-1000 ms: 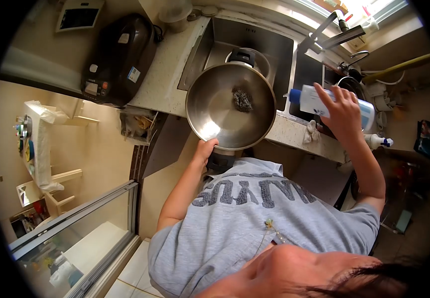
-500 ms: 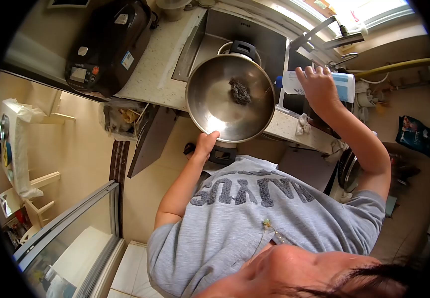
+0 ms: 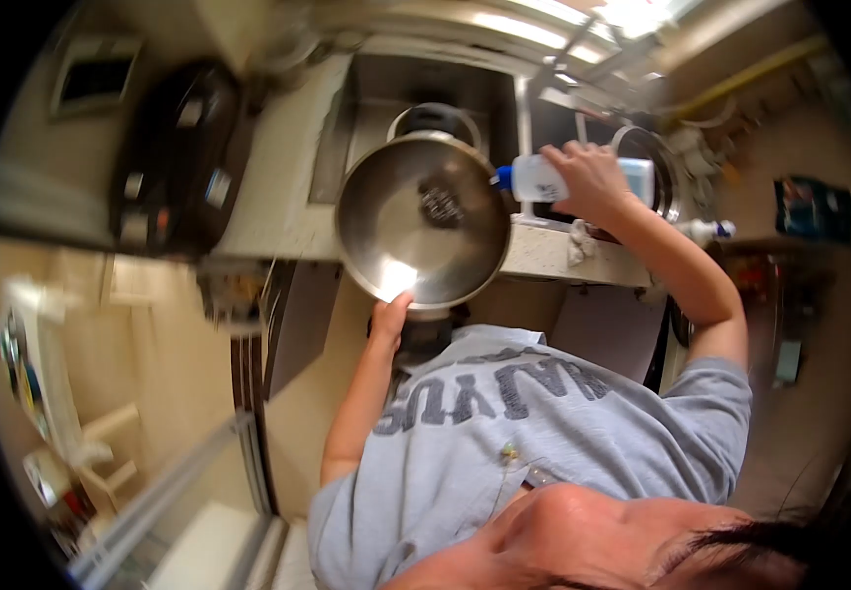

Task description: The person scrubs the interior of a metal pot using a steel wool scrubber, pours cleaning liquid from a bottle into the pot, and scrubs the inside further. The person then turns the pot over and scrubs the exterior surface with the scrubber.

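Note:
A wide steel pan (image 3: 371, 202) with black handles is propped at the sink's front edge. My left hand (image 3: 390, 320) grips it at the near side, thumb on the rim, by the near handle. Inside lies a dark steel wool scrubber (image 3: 441, 205). My right hand (image 3: 590, 182) is closed around a clear plastic squeeze bottle (image 3: 535, 180) with blue liquid and a white label. The bottle is held on its side, and its blue cap (image 3: 502, 178) points left at the pan's right rim. Whether any liquid is coming out, I cannot tell.
Behind the pan is the steel sink (image 3: 366, 84), with a round pot partly hidden in it. A dark rice cooker (image 3: 175, 162) stands on the counter to the left. Below, a cabinet door (image 3: 297, 329) hangs open. A dark packet (image 3: 814, 209) is at the far right.
The bottle has moved left relative to the pan, so its cap now overlaps the rim. My left hand keeps its grip. The whole view has shifted and blurred.

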A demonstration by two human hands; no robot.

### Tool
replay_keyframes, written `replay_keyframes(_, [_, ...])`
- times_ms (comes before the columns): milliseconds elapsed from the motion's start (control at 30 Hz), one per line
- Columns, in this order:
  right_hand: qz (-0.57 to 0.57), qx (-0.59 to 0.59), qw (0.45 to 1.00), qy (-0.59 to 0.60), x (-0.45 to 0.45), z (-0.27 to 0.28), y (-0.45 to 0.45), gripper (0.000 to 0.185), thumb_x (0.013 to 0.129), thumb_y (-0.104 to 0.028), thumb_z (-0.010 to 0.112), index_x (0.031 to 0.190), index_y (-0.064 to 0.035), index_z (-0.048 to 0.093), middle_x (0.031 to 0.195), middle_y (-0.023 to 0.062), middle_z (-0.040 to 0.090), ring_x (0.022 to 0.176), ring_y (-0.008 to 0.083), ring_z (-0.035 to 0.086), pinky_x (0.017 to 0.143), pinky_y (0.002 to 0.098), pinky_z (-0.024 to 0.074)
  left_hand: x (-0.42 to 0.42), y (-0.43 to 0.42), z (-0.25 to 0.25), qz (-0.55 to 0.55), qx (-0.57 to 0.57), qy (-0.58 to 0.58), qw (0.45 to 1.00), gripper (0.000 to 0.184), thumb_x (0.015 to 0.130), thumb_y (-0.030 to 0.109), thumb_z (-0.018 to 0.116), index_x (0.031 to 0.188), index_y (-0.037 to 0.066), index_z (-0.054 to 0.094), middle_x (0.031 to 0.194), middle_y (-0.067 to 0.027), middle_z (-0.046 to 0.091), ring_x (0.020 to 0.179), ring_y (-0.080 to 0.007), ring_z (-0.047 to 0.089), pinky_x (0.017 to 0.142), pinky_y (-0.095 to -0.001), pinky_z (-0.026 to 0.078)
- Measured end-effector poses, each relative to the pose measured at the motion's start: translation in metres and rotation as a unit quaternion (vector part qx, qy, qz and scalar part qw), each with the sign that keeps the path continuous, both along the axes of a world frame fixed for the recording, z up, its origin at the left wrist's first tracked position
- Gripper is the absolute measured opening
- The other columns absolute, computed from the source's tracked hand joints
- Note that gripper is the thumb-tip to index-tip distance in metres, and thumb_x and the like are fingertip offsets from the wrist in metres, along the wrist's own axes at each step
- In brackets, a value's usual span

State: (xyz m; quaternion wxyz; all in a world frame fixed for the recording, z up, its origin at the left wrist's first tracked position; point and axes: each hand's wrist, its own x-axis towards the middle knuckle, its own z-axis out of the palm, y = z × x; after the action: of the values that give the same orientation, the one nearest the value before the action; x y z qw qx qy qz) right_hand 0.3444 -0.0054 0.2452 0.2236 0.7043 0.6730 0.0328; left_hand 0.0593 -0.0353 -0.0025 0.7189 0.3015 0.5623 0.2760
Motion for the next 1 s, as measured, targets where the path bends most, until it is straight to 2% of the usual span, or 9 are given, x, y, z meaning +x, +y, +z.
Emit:
replay_keyframes(100, [-0.051,0.057,0.968,0.238,0.037,-0.018,-0.028,0.072,0.056,-0.036,0.080,0.118,-0.0092,0.053,0.103,0.0106,0.061,0.095,0.0302,0.059,0.080,0.0402,0.0473,-0.007,0.003,-0.008,-0.025,-0.036,-0.015,0.999,0.036,0.072,0.013,0.061,0.103,-0.007,0.060,0.099,-0.0093,0.062,0.091,-0.0191,0.057,0.082,-0.0313,0.044])
replay_keyframes(167, [-0.069,0.109,0.933,0.337,0.051,-0.023,-0.051,0.073,0.057,-0.039,0.080,0.117,-0.0072,0.054,0.104,0.0110,0.061,0.097,0.0305,0.059,0.082,0.0399,0.0477,-0.003,0.002,0.028,-0.015,-0.036,-0.024,0.999,0.029,0.072,0.012,0.061,0.096,-0.006,0.061,0.090,-0.0104,0.062,0.079,-0.0209,0.061,0.070,-0.0334,0.050])
replay_keyframes(267, [-0.121,0.226,0.820,0.512,0.087,-0.007,-0.087,0.071,0.057,-0.025,0.083,0.116,-0.0028,0.053,0.103,0.0113,0.060,0.096,0.0221,0.059,0.085,0.0320,0.0452,-0.004,0.006,0.024,-0.006,-0.049,0.025,0.998,0.024,0.072,0.010,0.062,0.089,-0.007,0.062,0.085,-0.0110,0.062,0.075,-0.0207,0.061,0.066,-0.0341,0.050])
replay_keyframes(433, [-0.255,0.526,0.654,0.480,0.227,-0.007,-0.134,0.056,0.073,-0.021,0.076,0.117,-0.0039,0.045,0.108,0.0087,0.058,0.097,0.0165,0.057,0.083,0.0300,0.0473,-0.014,0.008,0.017,-0.008,-0.037,0.052,0.998,0.019,0.070,0.009,0.065,0.081,-0.006,0.063,0.080,-0.0100,0.062,0.072,-0.0201,0.060,0.066,-0.0335,0.049])
replay_keyframes(500, [-0.278,0.613,0.632,0.383,0.295,-0.018,-0.144,0.056,0.069,-0.035,0.079,0.105,-0.0061,0.049,0.094,0.0091,0.064,0.085,0.0189,0.063,0.075,0.0332,0.0504,-0.013,0.010,0.022,-0.010,-0.051,0.065,0.997,0.017,0.069,0.009,0.066,0.079,-0.005,0.063,0.080,-0.0097,0.062,0.071,-0.0201,0.060,0.066,-0.0334,0.049])
replay_keyframes(700, [-0.467,0.623,0.591,0.211,0.487,-0.142,-0.148,0.099,0.049,-0.046,0.083,0.127,-0.0016,0.041,0.116,0.0209,0.056,0.106,0.0355,0.055,0.091,0.0399,0.0439,-0.017,0.011,0.014,0.032,-0.106,0.095,0.989,0.014,0.067,0.008,0.067,0.075,-0.003,0.063,0.076,-0.0085,0.062,0.067,-0.0201,0.059,0.061,-0.0334,0.049])
replay_keyframes(767, [-0.477,0.633,0.566,0.227,0.553,-0.208,-0.148,0.099,0.050,-0.041,0.084,0.129,-0.0022,0.039,0.122,0.0198,0.053,0.110,0.0321,0.053,0.093,0.0383,0.0434,-0.020,0.012,0.010,0.039,-0.104,0.119,0.987,0.013,0.067,0.009,0.067,0.073,-0.002,0.063,0.074,-0.0074,0.061,0.065,-0.0190,0.059,0.060,-0.0327,0.048])
replay_keyframes(933, [-0.557,0.601,0.498,0.283,0.572,-0.258,-0.145,0.100,0.054,-0.022,0.087,0.136,-0.0024,0.033,0.126,0.0145,0.050,0.109,0.0236,0.054,0.091,0.0355,0.0461,-0.037,0.002,-0.011,0.035,-0.067,0.155,0.985,0.014,0.065,0.009,0.066,0.075,0.002,0.061,0.075,-0.0046,0.060,0.068,-0.0153,0.057,0.065,-0.0298,0.047])
replay_keyframes(1000, [-0.500,0.637,0.501,0.305,0.585,-0.270,-0.146,0.082,0.059,-0.015,0.085,0.128,-0.0046,0.043,0.116,0.0104,0.057,0.102,0.0224,0.057,0.087,0.0364,0.0477,-0.027,-0.001,0.001,0.022,-0.034,0.175,0.984,0.017,0.065,0.011,0.066,0.079,0.002,0.063,0.077,-0.0034,0.061,0.071,-0.0146,0.057,0.067,-0.0290,0.046])
